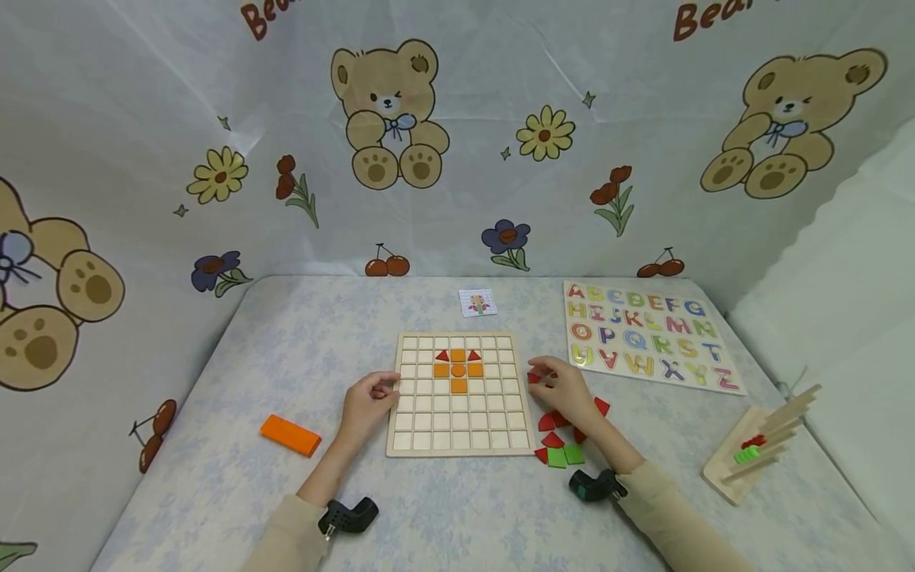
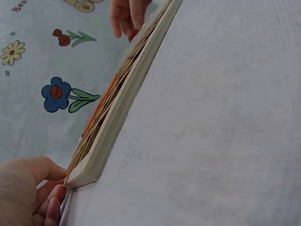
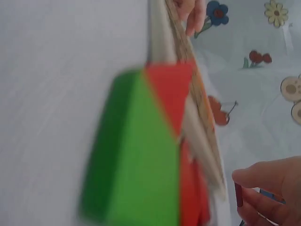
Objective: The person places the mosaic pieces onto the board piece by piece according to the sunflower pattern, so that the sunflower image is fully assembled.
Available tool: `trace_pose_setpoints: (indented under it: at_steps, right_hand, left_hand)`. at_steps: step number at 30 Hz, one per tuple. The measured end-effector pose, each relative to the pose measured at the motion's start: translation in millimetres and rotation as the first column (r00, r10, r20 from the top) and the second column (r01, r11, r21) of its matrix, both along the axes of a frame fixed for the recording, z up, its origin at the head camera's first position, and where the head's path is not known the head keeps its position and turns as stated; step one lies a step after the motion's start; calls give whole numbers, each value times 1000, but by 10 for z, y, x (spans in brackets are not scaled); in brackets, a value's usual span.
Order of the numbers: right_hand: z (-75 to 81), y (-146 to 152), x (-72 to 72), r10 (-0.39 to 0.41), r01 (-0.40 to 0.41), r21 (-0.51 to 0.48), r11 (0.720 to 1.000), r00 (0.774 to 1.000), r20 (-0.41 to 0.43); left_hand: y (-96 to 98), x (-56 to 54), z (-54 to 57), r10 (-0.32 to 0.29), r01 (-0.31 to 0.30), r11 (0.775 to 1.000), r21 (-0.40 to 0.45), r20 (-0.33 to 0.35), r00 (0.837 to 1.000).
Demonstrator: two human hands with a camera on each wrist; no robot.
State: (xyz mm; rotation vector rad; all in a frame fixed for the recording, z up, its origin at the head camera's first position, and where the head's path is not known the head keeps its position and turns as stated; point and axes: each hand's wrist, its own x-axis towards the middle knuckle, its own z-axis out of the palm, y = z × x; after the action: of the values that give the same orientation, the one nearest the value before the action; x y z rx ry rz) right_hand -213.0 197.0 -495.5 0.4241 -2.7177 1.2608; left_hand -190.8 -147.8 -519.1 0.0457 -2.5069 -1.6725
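Observation:
A square wooden grid board (image 1: 460, 439) lies in the middle of the table. On it, orange square tiles (image 1: 458, 386) surround an orange round tile (image 1: 458, 370), with red triangle tiles (image 1: 473, 356) at the upper corners. My left hand (image 1: 364, 407) touches the board's left edge with thumb and fingertips, fingers relaxed. Just off the right edge, my right hand (image 1: 568, 391) pinches a small red tile (image 3: 239, 194) between thumb and finger. Beneath and beside that hand lie loose red tiles (image 1: 553, 439), partly hidden by the forearm, and green square tiles (image 1: 574, 454).
An orange block (image 1: 291, 435) lies left of the board. Behind the board is a small picture card (image 1: 477, 303). An alphabet puzzle board (image 1: 654, 337) sits at the back right, and a wooden peg stand (image 1: 758, 445) with red and green pieces is at the far right.

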Motion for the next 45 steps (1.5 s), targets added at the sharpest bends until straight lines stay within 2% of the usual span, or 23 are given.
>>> trace_pose_setpoints:
  at_steps: [3, 7, 11, 16, 22, 31, 45]
  right_hand:
    - [56, -143, -7, 22, -22, -24, 999, 1000, -1]
    - [94, -371, -5, 92, -90, -53, 995, 995, 30]
    - [65, -567, 1, 156, -152, -71, 986, 986, 53]
    - [13, -726, -3, 192, -190, -49, 980, 981, 32]
    - [13, -805, 4, 213, -212, -42, 976, 977, 22]
    - [18, -836, -19, 197, -197, -22, 980, 980, 10]
    - [12, -861, -39, 213, -212, -53, 976, 977, 15]
  left_hand:
    - [0, 7, -2, 8, -8, 1000, -3, 9, 1000]
    - [-2, 3, -6, 13, -13, 1000, -4, 31, 999]
    - [-1, 1, -4, 8, -7, 1000, -3, 43, 999]
    - [6, -5, -2, -2, 2, 1000, -1, 31, 1000]
    - [16, -16, 3, -8, 8, 1000, 0, 23, 1000]
    - [0, -14, 17, -11, 10, 1000, 14, 22, 1000]
    - [-27, -12, 0, -7, 7, 1000, 0, -5, 1000]
